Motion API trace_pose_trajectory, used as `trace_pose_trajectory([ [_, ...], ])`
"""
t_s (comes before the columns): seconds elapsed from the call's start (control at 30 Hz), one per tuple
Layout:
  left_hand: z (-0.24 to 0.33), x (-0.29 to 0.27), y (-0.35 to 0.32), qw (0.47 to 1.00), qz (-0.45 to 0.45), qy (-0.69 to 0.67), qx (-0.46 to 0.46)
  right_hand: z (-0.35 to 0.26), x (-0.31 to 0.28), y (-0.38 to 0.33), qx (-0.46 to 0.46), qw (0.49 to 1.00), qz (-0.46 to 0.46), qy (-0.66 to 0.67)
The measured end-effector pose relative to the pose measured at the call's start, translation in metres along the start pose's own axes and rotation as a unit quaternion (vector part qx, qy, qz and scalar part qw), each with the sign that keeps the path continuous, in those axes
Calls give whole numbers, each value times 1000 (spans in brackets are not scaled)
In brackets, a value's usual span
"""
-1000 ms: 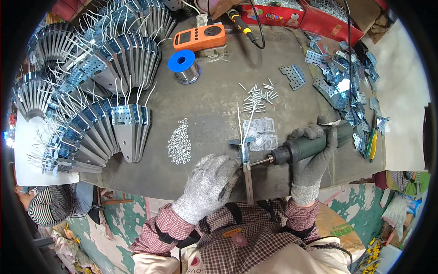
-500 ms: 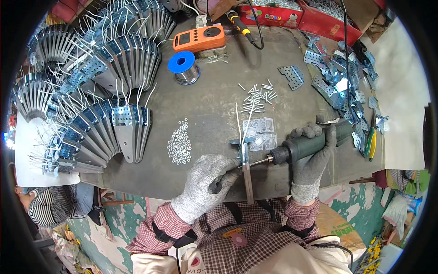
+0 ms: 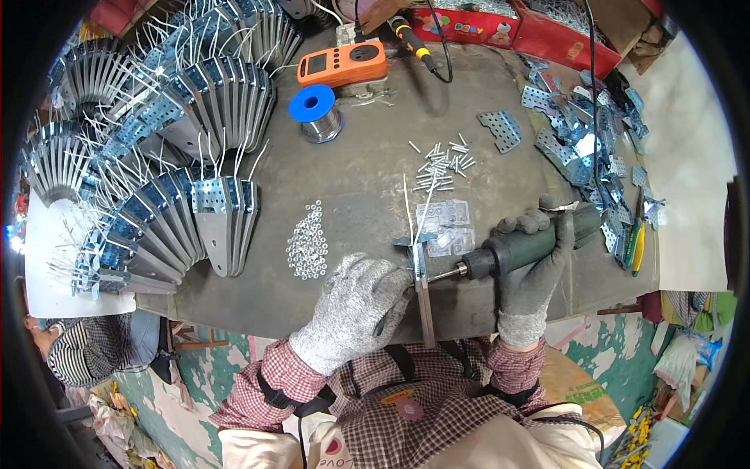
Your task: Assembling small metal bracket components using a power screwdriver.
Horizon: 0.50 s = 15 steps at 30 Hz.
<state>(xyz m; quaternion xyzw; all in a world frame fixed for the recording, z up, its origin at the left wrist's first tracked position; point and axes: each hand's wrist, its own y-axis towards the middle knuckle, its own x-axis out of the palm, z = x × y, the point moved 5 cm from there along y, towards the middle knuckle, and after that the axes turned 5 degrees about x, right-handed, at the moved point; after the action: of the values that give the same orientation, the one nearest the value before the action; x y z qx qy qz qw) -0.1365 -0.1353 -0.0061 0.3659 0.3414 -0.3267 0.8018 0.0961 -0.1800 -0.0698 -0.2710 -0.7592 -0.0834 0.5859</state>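
My right hand (image 3: 533,297), in a grey glove, is wrapped round a dark green electric screwdriver (image 3: 519,248). Its bit points left and meets the side of a narrow upright metal piece (image 3: 424,305). That piece stands at the table's front edge, with a bluish perforated plate and two white wires (image 3: 407,203) rising from its top. My left hand (image 3: 351,313), gloved as well, bends its fingers against the opposite side of the piece, in line with the bit. Whatever is between those fingertips is hidden.
Nuts (image 3: 307,246) lie heaped left of centre, screws (image 3: 441,166) farther back. Behind are a solder spool (image 3: 316,117), an orange meter (image 3: 342,64) and a soldering iron (image 3: 410,41). Wired metal assemblies (image 3: 226,219) crowd the left; perforated plates (image 3: 562,148) and pliers (image 3: 637,246) lie right.
My left hand has rolled over slightly, its back now turned more upward and its fingers lower round the metal piece. My right hand and the screwdriver have hardly moved.
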Motion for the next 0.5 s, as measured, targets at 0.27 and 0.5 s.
trace_pose_trajectory([
  [0.27, -1, -2, -1, 1000, -23, -2, -13, 0, -1, -1, 8, 1000, 19, 17],
  [0.5, -10, -3, -2, 999, -4, -34, -14, 1, 0, -1, 16, 999, 27, 13],
])
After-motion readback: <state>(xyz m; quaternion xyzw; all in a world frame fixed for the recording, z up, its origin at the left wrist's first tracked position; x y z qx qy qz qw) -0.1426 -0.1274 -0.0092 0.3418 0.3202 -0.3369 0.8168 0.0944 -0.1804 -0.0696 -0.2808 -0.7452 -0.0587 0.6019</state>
